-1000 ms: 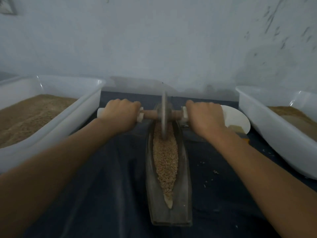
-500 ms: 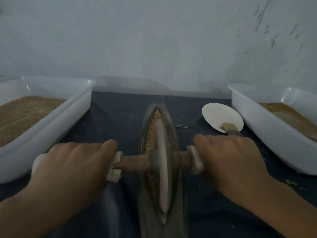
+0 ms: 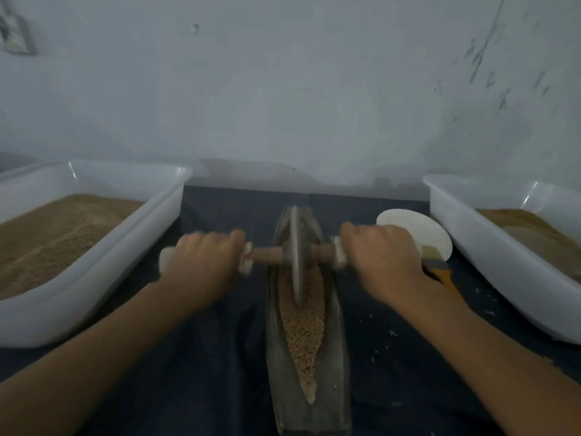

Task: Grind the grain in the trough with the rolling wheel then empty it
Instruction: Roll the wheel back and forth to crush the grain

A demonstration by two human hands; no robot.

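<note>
**Wheel in the far half of the trough**

At the frame centre, the left hand [image 3: 201, 262] and right hand [image 3: 382, 258] have their fingers curled tightly around the axle of the rolling wheel [image 3: 295, 256]. It stands in the trough [image 3: 338, 357], with the grain [image 3: 303, 335] below it.

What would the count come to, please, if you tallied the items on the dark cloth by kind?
White plastic tubs: 2 (left tub, right tub)
Grinding troughs: 1 (trough)
Rolling wheels: 1 (wheel)
White round dishes: 1 (dish)
Brushes: 1 (brush)
Total: 6
</note>
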